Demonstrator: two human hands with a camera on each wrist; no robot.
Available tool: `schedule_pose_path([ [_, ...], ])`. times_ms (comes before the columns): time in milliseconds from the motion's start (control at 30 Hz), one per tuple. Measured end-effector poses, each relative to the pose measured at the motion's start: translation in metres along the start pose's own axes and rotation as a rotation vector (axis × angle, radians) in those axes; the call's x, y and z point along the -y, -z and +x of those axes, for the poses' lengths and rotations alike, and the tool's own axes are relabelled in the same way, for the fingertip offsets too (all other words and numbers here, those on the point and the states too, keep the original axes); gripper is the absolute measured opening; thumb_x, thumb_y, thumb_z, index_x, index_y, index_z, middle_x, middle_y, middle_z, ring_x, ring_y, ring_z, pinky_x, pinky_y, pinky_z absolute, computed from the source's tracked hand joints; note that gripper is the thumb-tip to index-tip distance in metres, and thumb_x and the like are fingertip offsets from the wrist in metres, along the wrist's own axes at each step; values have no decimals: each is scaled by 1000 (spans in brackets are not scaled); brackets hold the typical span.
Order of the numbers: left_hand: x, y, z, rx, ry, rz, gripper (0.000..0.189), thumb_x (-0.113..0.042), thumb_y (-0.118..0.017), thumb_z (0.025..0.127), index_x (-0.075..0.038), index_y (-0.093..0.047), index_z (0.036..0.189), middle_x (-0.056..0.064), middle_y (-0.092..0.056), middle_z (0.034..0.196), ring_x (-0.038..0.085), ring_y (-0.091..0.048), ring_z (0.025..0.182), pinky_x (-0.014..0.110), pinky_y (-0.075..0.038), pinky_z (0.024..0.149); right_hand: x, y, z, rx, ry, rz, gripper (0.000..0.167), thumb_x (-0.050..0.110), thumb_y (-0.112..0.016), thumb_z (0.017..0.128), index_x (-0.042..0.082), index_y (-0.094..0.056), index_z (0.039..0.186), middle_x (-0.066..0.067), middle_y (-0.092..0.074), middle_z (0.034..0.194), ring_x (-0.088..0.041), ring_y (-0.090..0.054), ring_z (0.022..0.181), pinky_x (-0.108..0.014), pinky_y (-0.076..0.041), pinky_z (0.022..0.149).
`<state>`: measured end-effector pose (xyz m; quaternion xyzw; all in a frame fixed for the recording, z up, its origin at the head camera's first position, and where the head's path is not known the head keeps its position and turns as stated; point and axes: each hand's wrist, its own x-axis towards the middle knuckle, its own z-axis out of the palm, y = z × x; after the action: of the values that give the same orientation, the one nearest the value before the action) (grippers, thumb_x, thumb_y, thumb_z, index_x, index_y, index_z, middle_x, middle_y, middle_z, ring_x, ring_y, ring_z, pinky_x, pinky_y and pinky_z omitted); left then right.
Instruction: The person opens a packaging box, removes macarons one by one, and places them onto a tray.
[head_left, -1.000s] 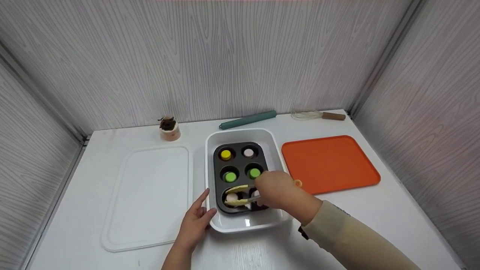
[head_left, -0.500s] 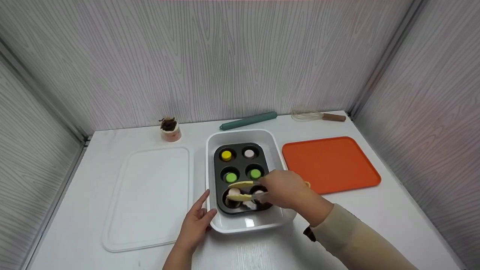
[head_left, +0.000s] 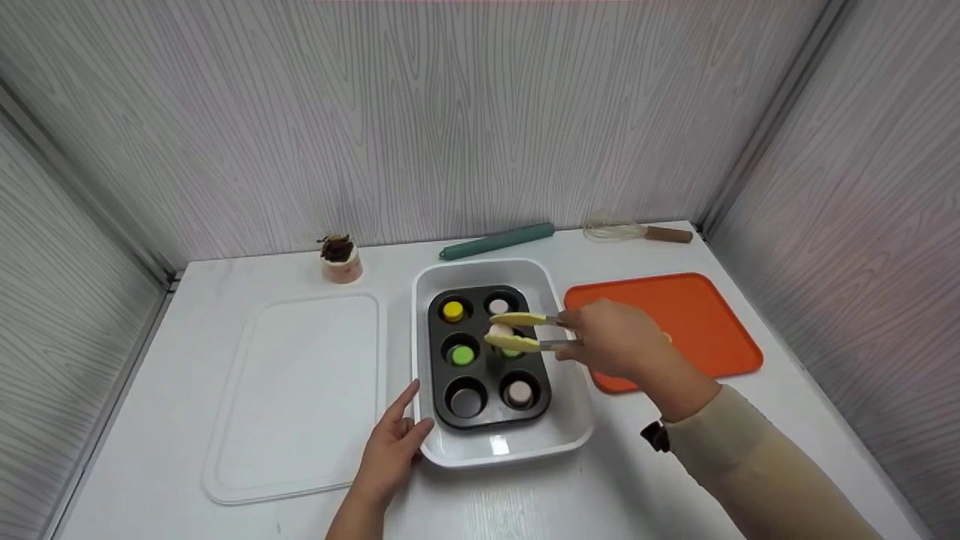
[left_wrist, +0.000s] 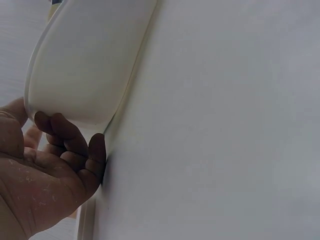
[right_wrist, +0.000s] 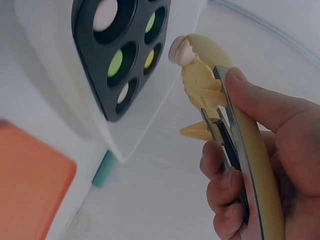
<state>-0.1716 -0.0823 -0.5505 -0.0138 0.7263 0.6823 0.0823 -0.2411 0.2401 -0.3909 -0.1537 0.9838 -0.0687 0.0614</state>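
Observation:
My right hand grips yellow-tipped tongs, seen with their yellow handle in the right wrist view. Between the tong tips is a small pale pink round piece, above the dark muffin tin. Green, yellow and pale pink pieces sit in five of the tin's cups; the front left cup is bare. The tin lies inside a white tub. At the tub's near left edge, my left hand holds the rim, thumb over it and other fingers against the outer wall.
A white tray or board lies to the left, an orange tray to the right. Along the back are a small pot, a green rolling pin and a whisk. Walls stand behind and on both sides.
The tongs have lifted the pale pink piece out of the front left cup. My right hand has moved up and to the right with them. The left hand stays at the tub's rim.

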Motion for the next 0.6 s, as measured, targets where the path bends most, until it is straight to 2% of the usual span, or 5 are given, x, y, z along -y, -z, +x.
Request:
schedule_pose_path([
  [100,0,0,-1,-3,1,7,68,-10,-67,104,-9,-36,165,0,-52,69,10,-43,57,23,-39,56,-13,9,2,6,-53,7,37,39,-83,93,19,-77,124,-1,-74,102,-21,-65,79,-41,-54,65],
  [200,0,0,-1,0,1,11,68,-10,-67,104,-9,-36,165,0,-52,69,10,-43,58,23,-39,56,-28,18,4,9,-117,5,50,41,-81,95,21,-71,140,-5,-74,118,-25,-67,91,-45,-56,71],
  [267,0,0,-1,2,3,17,68,-10,-67,105,-9,-36,165,-1,-52,69,10,-43,58,22,-39,56,-39,22,5,1,-135,-14,55,40,-80,95,19,-68,145,-9,-73,123,-30,-68,101,-50,-57,77],
  [400,0,1,-1,1,8,18,67,-10,-67,105,-10,-37,165,-1,-51,68,9,-42,58,23,-39,57,-59,25,10,-31,-134,-53,57,39,-80,96,11,-68,143,-13,-73,125,-37,-67,113,-57,-56,85],
  [600,0,1,0,-4,8,16,67,-10,-67,104,-10,-39,165,-1,-51,68,10,-42,58,23,-39,57,-80,20,16,-13,-167,-45,56,41,-78,98,7,-68,141,-16,-72,126,-39,-66,113,-58,-55,87],
])
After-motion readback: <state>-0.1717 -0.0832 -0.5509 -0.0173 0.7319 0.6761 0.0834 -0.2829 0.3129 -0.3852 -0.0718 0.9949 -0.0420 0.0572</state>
